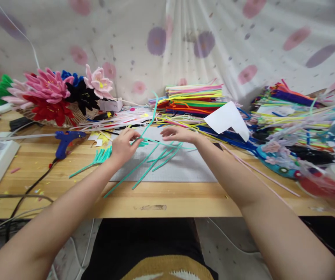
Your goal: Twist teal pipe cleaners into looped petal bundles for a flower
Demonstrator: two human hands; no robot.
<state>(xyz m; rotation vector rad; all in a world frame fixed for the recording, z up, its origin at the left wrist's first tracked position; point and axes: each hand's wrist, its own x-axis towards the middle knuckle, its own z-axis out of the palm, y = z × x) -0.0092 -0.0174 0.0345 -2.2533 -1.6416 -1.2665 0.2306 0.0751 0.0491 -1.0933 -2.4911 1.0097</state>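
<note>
My left hand [125, 144] is closed, its fingertips pinching a teal pipe cleaner [152, 116] that rises from the grip and bends near its top. A small bundle of teal loops shows just beyond those fingertips. To the right, my right hand [179, 134] hovers over the grey mat [196, 167] with its fingers stretched out and apart, holding nothing that I can see. Several loose teal pipe cleaners [146, 173] lie crossed on the mat between the hands. Left of my left wrist lies a teal piece with a row of folded loops [101, 156] and a long stem.
A blue glue gun [65, 143] with its cord lies at left, near a white tray [0, 165]. Pipe-cleaner flowers [50, 87] stand behind it. Stacked pipe cleaners [195, 99] and a white paper [228, 120] are at the back. Bagged materials [321, 155] crowd the right.
</note>
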